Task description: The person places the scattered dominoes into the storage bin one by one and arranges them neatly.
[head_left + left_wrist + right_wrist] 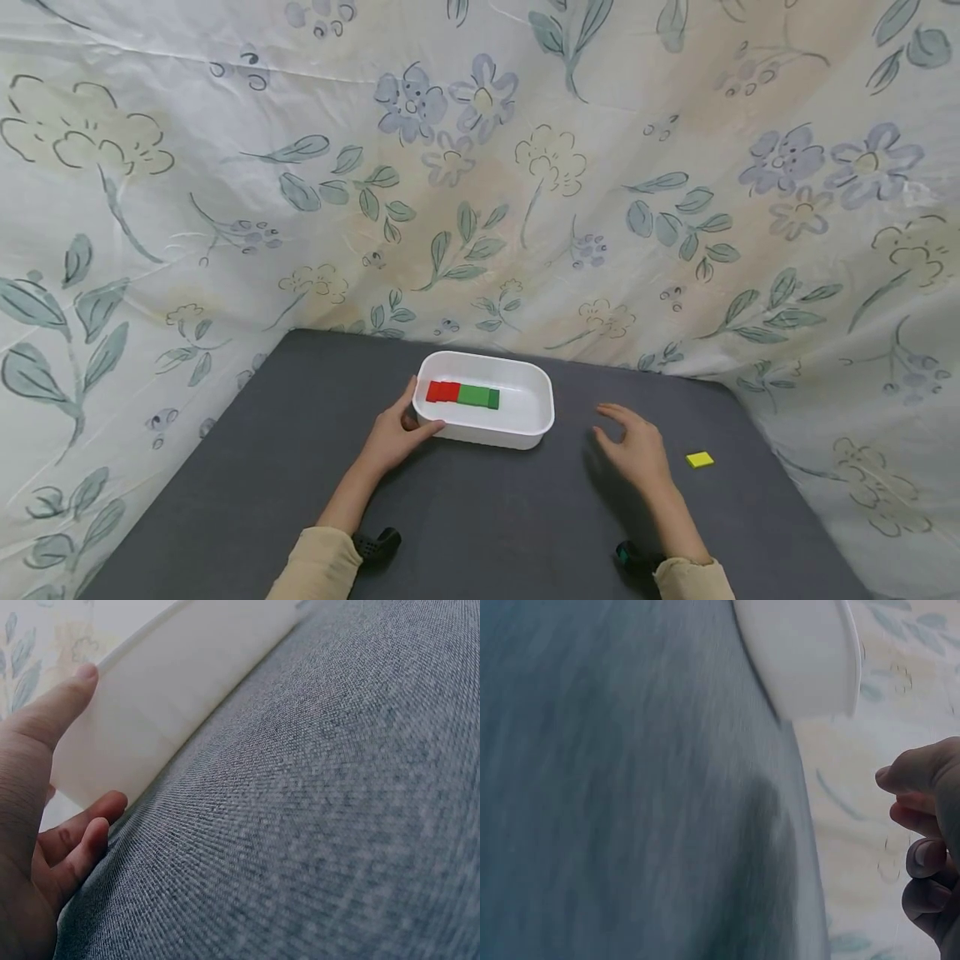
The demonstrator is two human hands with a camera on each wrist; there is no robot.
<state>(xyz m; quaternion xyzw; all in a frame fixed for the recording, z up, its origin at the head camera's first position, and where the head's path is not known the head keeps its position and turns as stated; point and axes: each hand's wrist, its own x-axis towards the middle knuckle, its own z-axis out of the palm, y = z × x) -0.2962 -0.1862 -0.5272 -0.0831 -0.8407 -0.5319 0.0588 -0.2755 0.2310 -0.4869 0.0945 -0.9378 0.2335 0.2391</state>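
A white rectangular plastic container (480,435) stands on the dark cloth, with a row of red pieces (442,392) and green pieces (477,397) lying along its left half. My left hand (393,437) holds the container's left end, thumb at the front rim and fingers around the left side. In the left wrist view the thumb (64,705) lies against the white wall (157,690), and other fingertips reach its lower corner. My right hand (636,446) hovers to the right of the container, fingers loosely bent and holding nothing. Its shadow falls on the cloth below.
A small yellow flat piece (700,459) lies on the dark tabletop (510,517), right of my right hand. Flower-patterned fabric (480,167) hangs behind the table and along both sides. Each wrist carries a black strap.
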